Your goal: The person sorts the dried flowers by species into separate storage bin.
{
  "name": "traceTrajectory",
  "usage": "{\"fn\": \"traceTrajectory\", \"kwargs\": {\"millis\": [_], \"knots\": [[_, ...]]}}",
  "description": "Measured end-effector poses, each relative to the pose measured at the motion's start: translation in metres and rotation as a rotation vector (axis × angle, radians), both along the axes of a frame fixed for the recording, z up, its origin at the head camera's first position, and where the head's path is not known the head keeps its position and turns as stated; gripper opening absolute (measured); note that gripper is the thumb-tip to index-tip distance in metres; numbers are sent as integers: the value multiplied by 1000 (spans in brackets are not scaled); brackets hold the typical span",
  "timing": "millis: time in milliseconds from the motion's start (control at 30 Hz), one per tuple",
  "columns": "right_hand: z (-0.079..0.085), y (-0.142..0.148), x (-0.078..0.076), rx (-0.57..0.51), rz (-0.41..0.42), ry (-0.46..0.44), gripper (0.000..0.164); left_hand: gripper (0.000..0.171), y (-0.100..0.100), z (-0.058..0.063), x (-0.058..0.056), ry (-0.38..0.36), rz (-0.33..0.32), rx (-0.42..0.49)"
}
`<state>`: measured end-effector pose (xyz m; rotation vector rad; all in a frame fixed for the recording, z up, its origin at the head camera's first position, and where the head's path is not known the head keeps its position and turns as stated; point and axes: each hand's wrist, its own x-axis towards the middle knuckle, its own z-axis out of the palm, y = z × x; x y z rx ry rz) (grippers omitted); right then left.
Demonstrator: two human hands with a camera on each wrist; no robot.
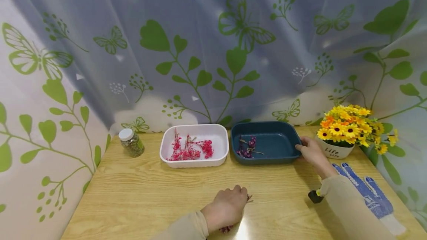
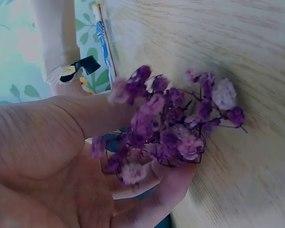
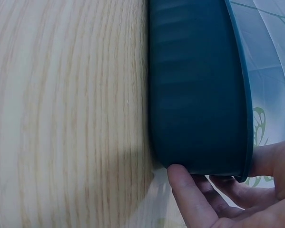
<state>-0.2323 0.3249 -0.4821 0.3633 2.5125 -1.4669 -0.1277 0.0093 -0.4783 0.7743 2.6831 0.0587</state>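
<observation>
My left hand (image 1: 228, 205) is low over the front middle of the table, its fingers around a sprig of purple dried flowers (image 2: 166, 123). Thin stems poke out past the fingers in the head view, and blossoms show below the palm. At the back right, my right hand (image 1: 313, 153) grips the end of a dark teal tray (image 1: 277, 158). In the right wrist view its fingers (image 3: 187, 190) lie against the tray's outer wall, with the thumb up at the rim. Another purple sprig (image 1: 247, 147) lies inside that tray, toward its left.
Left of the teal tray stands a white tray (image 1: 197, 163) with pinkish-red dried flowers (image 1: 191, 151). A lidded jar (image 1: 132, 143) is at the far left. On the right are a pot of yellow flowers (image 1: 348, 129) and a blue-and-white glove (image 1: 370, 195). A patterned curtain (image 1: 200, 58) hangs behind.
</observation>
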Motion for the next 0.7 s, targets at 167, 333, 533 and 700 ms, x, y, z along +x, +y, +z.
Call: {"fn": "traceTrajectory", "kwargs": {"millis": [167, 333, 533, 700], "knots": [[-1, 0, -1, 4, -14, -4, 49, 27, -2, 0, -4, -21, -10, 45], [-1, 0, -1, -1, -10, -10, 50, 35, -6, 8, -11, -62, -19, 125], [-1, 1, -2, -4, -2, -5, 51, 32, -10, 15, -21, -117, -7, 260], [-3, 1, -1, -10, -1, 0, 50, 33, -12, 16, -30, -224, 29, 429]]}}
